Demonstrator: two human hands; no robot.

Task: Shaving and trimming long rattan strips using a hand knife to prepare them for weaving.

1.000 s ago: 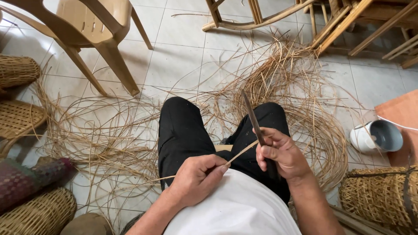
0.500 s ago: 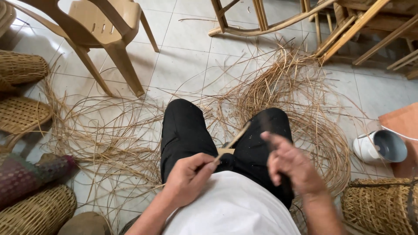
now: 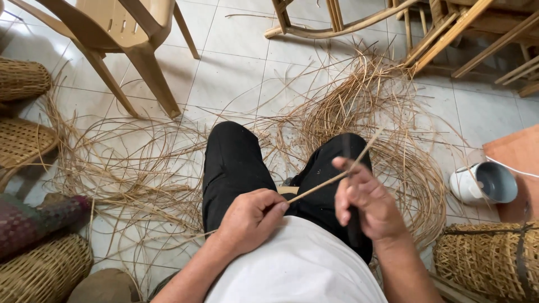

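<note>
Loose cane [image 3: 359, 118] lies heaped on the floor [image 3: 236, 73] past the knees. Over the lap, one strip [image 3: 331, 178] slants up to the right: left hand [image 3: 250, 219] pinches its lower end, right hand [image 3: 365, 205] grips a dark knife [image 3: 349, 168] against it higher up.

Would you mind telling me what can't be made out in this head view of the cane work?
- Tool in the right hand: a dark blade shows, but motion blur and the fingers hide its shape.
- Cane strip: its near end is hidden inside the left hand.
- Woven basket at lower right: cut off by the frame edge.
- White cup: its inside is in shadow.
</note>
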